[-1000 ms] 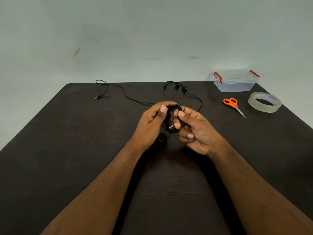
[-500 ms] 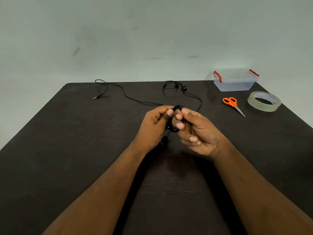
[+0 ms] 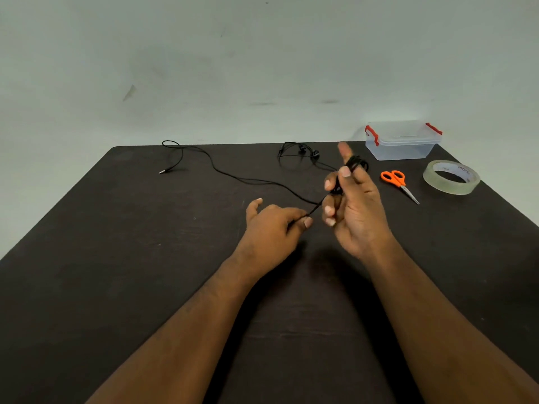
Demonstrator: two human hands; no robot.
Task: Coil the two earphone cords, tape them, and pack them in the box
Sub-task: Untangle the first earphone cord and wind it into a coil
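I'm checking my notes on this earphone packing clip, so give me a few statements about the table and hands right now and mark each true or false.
1. The clear plastic box with red latches has its lid on. True.
2. The orange-handled scissors lie inside that box. False: they lie on the dark table, between box and roll of clear tape.
3. The right hand has black earphone cord wound round its fingers. True.
4. The left hand lies flat and empty. False: it pinches the cord's loose end.
5. A second black earphone lies uncoiled. True.
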